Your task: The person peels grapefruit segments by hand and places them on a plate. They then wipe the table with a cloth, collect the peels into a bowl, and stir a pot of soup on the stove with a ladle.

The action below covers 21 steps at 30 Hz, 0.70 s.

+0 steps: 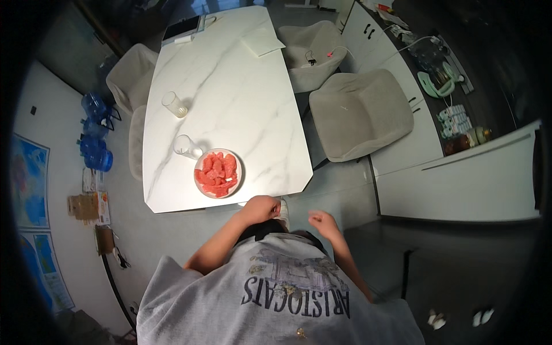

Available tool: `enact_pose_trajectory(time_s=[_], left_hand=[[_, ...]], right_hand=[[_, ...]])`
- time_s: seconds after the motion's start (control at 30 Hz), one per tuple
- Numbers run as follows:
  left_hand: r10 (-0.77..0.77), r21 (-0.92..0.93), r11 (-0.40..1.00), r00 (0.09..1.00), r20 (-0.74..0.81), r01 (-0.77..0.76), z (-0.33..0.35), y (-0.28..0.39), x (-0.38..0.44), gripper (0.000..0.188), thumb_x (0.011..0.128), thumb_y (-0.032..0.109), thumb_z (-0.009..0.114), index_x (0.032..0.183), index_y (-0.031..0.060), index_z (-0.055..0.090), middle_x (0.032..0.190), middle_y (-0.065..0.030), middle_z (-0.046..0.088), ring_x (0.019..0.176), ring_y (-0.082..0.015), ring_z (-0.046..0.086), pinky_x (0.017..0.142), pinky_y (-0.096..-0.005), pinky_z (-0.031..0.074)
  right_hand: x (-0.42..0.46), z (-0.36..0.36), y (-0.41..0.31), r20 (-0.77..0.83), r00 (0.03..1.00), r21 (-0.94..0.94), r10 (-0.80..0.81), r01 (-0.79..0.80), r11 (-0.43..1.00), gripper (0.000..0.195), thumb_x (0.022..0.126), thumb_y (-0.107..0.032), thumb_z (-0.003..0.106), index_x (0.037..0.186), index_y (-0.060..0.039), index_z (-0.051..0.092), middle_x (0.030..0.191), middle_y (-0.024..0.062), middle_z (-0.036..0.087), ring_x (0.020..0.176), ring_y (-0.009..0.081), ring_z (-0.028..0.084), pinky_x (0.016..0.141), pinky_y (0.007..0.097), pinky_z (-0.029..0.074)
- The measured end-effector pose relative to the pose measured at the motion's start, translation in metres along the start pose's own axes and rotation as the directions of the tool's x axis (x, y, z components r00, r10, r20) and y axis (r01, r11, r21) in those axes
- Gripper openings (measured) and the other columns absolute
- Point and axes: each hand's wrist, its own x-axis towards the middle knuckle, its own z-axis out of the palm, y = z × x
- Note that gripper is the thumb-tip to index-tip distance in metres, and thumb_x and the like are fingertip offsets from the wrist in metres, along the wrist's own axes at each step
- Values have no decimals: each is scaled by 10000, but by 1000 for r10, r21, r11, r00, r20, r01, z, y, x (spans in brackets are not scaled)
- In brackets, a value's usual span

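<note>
My left hand point(261, 208) hangs in front of my body just off the near edge of the marble-patterned white table point(233, 95), its fingers curled. No object shows in it, but its palm is hidden. To the right, my right hand point(323, 222) is held over the floor with loosely bent fingers and nothing visible in it. A round plate point(198, 185) of red fruit pieces point(217, 174), which look like peeled grapefruit, rests near the table's front edge. Beside the plate a clear drinking glass point(188, 146) stands on the table, and another ribbed glass point(175, 105) is farther back.
Grey upholstered chairs point(360, 112) flank the table. A tablet-like device point(182, 28) and a white sheet point(261, 43) lie at its far end. White cabinets point(401, 159) run along the right. Blue water jugs point(95, 151) and a cardboard box point(83, 207) stand by the left wall.
</note>
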Motion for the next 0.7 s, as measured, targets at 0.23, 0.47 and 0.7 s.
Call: enact_pose_trajectory(time_s=[0.23,0.47,0.7], left_hand=[[-64,-137,990,963,-262,29,-69,27,105,170,896,153,582,1001,68,686,920,-164,693,852,-362,655,740,-441,514],[-346,-263,930,853,-391,257,-97,-11,149,178,905,176,592,1024,82,686,919,-138,696,825,-351,657,727,-433,518],[-885,-797,457,294,-362,394,-96,-15,200,166,913,59,614,1066,28,669,848,-84,701,759,-168,677,722,-295,533]], right_hand=[[180,-90,-98,-17,996,61,-83,84,995,361,899,-137,669,1236,-17,625,1020,77,713,900,146,651,819,285,513],[421,-132,-227,-77,989,228,129,-108,968,600,893,-330,702,1405,-98,493,1295,79,579,1132,208,571,879,397,502],[674,-107,-336,-297,785,-532,-543,336,777,681,812,-431,731,1366,-93,522,1450,202,444,1323,379,424,1082,481,373]])
